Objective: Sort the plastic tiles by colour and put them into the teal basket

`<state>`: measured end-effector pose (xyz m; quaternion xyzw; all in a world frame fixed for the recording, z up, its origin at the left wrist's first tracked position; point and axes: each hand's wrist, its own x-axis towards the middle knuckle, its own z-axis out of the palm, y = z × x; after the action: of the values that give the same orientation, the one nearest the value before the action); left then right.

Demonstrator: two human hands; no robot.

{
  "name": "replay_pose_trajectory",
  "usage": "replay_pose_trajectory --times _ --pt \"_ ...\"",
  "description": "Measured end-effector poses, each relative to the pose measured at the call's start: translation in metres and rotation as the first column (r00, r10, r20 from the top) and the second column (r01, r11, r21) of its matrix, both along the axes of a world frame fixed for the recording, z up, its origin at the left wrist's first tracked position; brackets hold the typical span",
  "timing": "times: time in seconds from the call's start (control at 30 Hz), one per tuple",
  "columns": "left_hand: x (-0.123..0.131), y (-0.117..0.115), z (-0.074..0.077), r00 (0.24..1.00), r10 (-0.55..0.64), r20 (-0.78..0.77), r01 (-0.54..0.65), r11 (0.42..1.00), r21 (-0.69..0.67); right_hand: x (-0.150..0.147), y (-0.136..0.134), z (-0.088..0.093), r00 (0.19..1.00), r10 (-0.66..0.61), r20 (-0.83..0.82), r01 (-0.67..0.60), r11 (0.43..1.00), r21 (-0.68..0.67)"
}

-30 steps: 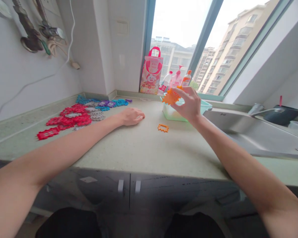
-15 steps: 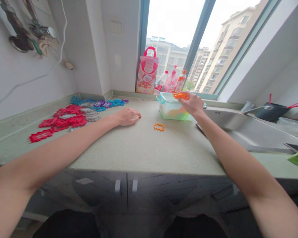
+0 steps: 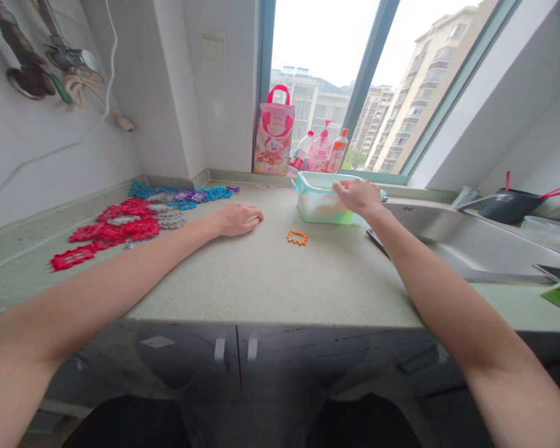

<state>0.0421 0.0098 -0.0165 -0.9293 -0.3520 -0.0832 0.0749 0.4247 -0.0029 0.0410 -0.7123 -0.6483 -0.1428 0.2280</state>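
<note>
My left hand [image 3: 237,219] rests on the counter with its fingers loosely bent and a small gap between thumb and fingers; I see nothing in it. My right hand [image 3: 361,196] is over the near right rim of a clear plastic box [image 3: 315,214] with a turquoise rim, its fingers bent together and pointing inside. What those fingers hold, if anything, is hidden. Blurred orange and green colours show through the box wall. One orange frame-shaped building piece [image 3: 297,238] lies on the counter in front of the box, between my hands.
Left of my left hand are piles of red pieces [image 3: 121,227], grey pieces [image 3: 170,218], and blue and purple pieces [image 3: 186,198]. A steel sink [image 3: 448,242] is on the right. Bottles [image 3: 320,152] and a pink bag [image 3: 274,140] stand by the window.
My right hand has lowered toward the box, and the orange piece it held above the rim is out of sight. My left hand stays in place. The view has shifted slightly.
</note>
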Motion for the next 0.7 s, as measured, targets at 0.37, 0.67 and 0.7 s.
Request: replay_pose_trajectory --times 0.37,0.67,0.7 --pt "0.0 0.0 -0.001 1.0 -0.007 0.019 0.007 1.0 -0.011 -0.015 -0.006 -0.014 0.925 0.324 0.2 -0.38 0.814 0.439" --pt "-0.001 0.004 -0.004 0.999 -0.028 0.044 0.029 1.0 -0.009 -0.081 -0.038 -0.022 0.69 0.678 0.255 -0.635 0.735 -0.236" --pt "-0.001 0.004 -0.004 0.998 -0.031 0.046 0.031 0.999 -0.01 -0.083 -0.039 -0.023 0.713 0.67 0.208 -0.604 0.737 -0.301"
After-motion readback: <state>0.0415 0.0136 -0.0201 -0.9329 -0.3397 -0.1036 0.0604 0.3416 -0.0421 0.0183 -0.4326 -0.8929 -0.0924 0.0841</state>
